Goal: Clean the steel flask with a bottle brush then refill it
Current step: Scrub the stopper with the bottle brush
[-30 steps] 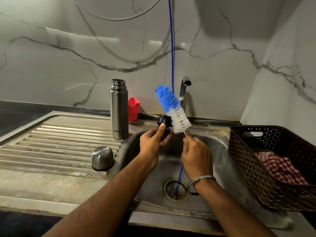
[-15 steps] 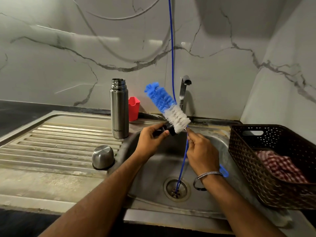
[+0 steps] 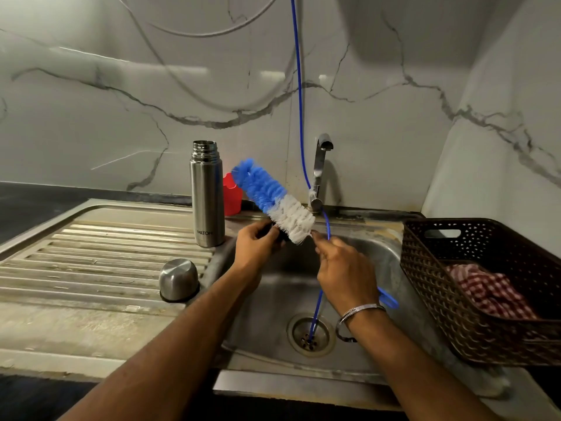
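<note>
Steel flask (image 3: 207, 196) uncapped, upright beside sink (image 3: 385, 256).

By the sink (image 3: 379, 256) I count 1 steel flask (image 3: 207, 196), 1 steel cap (image 3: 178, 279), 1 bottle brush (image 3: 273, 200), 1 red cup (image 3: 233, 196), 1 tap (image 3: 320, 168), 1 brown basket (image 3: 431, 268), 1 checked cloth (image 3: 488, 290) and 2 hands: left (image 3: 258, 247), right (image 3: 346, 271).

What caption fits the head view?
Over the sink, right hand scrubs a black stopper in left hand with the bottle brush; open flask waits.
</note>
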